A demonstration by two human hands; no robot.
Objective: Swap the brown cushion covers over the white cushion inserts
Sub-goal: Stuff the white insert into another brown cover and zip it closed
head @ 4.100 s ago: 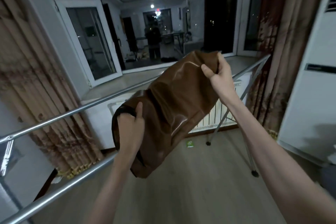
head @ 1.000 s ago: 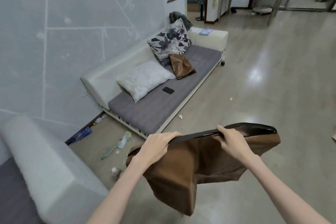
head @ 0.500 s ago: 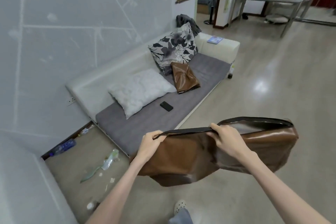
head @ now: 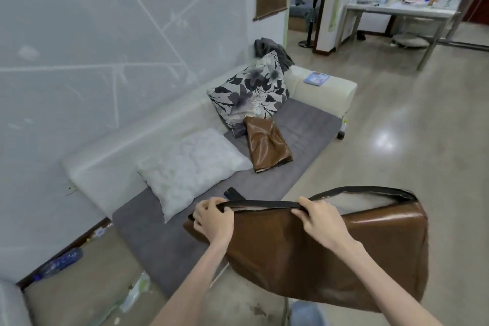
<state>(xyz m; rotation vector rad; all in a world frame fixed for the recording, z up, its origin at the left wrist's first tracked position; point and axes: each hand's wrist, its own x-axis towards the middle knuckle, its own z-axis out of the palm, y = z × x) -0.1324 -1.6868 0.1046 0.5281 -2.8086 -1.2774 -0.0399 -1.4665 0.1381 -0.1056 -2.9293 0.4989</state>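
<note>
A person stands beside a low sofa (head: 304, 124) and looks down at their own two bare arms. Both hands hold one brown cushion cover (head: 330, 254) in the air in front of the body, just off the near end of the sofa seat. The left hand (head: 213, 222) has its fingers curled over the dark edge of the cover's opening near one corner. The right hand (head: 321, 222) has its fingers curled around the same edge further along. Held apart this way, the hands stretch the edge taut and the mouth gapes at the far right, probably so that an insert can be pushed in.

On the grey seat lies one white cushion insert (head: 193, 167), bare, propped against the sofa back and close to the hands. It looks like the likely one to go into the held cover. Just beyond it lies a second brown cover (head: 267, 145), flat and creased, its upper end resting against a flower-patterned cushion (head: 251, 92) at the far end.

Counted: two brown covers, one held and one on the seat; one white insert in view; one patterned cushion. There is also one dark phone (head: 232, 193) on the seat, between the insert and the left hand, and one thin booklet (head: 316, 78) on the far armrest.
</note>
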